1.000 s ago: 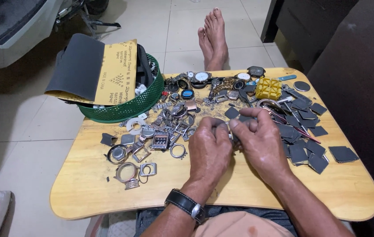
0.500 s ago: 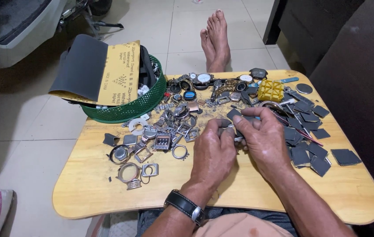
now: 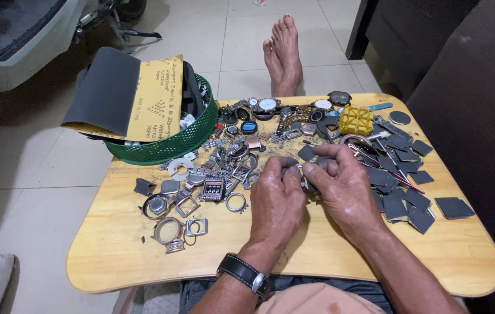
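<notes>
**Metal part pinched over a cluttered table**

Both hands, left (image 3: 277,195) and right (image 3: 345,187), close narrowly on one small metal part (image 3: 304,177) above the wooden table (image 3: 340,256). A slip could likely drop it among the watch cases (image 3: 212,187) and grey squares (image 3: 401,200).

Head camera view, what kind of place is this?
Probably a home floor used as a watch-repair spot: a low wooden table on pale floor tiles, strewn with watch cases and parts, and bare feet stretched out beyond it.
</notes>
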